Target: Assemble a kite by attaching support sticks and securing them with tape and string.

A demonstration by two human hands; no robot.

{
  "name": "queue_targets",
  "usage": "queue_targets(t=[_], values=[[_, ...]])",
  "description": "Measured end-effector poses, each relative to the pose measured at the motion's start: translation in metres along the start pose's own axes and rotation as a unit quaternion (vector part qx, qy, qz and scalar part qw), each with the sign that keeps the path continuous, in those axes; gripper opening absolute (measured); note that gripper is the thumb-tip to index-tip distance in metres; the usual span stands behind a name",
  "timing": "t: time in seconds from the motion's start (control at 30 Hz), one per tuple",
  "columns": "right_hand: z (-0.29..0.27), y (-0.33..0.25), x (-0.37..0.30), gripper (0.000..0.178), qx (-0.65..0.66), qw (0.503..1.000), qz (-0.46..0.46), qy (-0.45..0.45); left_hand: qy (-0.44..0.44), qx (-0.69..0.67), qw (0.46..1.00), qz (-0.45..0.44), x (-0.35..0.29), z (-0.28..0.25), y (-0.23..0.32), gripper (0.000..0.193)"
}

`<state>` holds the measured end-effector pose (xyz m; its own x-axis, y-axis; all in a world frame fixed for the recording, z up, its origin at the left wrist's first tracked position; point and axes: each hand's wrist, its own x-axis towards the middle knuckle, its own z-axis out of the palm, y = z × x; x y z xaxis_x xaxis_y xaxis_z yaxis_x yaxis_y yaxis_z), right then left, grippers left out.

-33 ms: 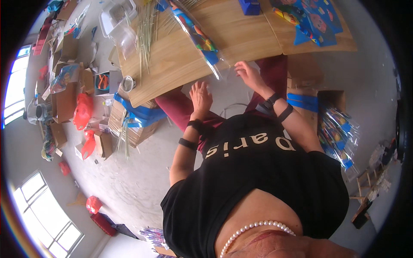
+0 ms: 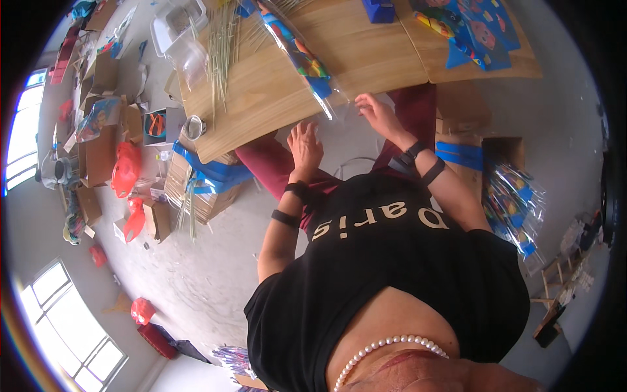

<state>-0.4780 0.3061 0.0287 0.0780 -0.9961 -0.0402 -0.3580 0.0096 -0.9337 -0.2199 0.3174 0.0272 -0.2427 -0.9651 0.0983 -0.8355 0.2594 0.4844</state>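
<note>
The clear-wrapped package lies slantwise across my desk, running toward the far side, where the view cuts it off, while its clear tail pokes just past the near edge between my hands. That overhang is what I would watch: a knuckle or wrist brushing it could swing the whole package round or drag it off the edge, and a careless pinch on such thin film could crease or split it. The package itself looks long, narrow and glossy, with red, yellow, green and blue patterning inside, ending in a plain blue patch before the see-through tail. My right hand is just beside that tail, fingers bent and fairly narrow; I cannot tell whether any film is caught in them. My left hand hangs just off the near edge with its fingers loosely curled, and I cannot tell what, if anything, it grips. Farther out, thin pale strips spread over the desk's left part, a round container sits by the near left corner, a blue object is at the far side, and blue patterned sheets lie toward the right edge.
</note>
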Motion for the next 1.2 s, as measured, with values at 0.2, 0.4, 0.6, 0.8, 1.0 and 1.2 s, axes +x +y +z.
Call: queue_targets(t=[0.2, 0.4, 0.6, 0.8, 1.0, 1.2], values=[[-0.003, 0.000, 0.002, 0.030, -0.005, 0.998, -0.054, -0.020, -0.124, -0.113, 0.984, -0.064, -0.002, 0.011, -0.014, 0.034], [-0.004, 0.007, 0.002, 0.025, 0.014, 0.998, -0.031, -0.047, 0.004, -0.172, 0.984, 0.046, 0.009, 0.002, 0.013, 0.036], [0.000, 0.016, 0.007, 0.017, 0.009, 0.997, -0.055, -0.060, -0.027, -0.209, 0.977, 0.036, 0.015, 0.007, 0.020, 0.028], [-0.005, 0.024, 0.011, 0.018, 0.018, 0.995, -0.057, -0.074, 0.007, -0.213, 0.977, 0.026, 0.010, 0.012, 0.017, 0.012], [-0.013, 0.023, 0.012, 0.023, 0.086, 0.984, 0.011, -0.154, 0.038, -0.260, 0.965, 0.010, 0.006, 0.013, 0.013, 0.012], [-0.016, 0.019, 0.010, 0.022, 0.197, 0.964, 0.070, -0.164, 0.045, -0.273, 0.961, 0.013, 0.006, 0.012, 0.010, 0.014]])
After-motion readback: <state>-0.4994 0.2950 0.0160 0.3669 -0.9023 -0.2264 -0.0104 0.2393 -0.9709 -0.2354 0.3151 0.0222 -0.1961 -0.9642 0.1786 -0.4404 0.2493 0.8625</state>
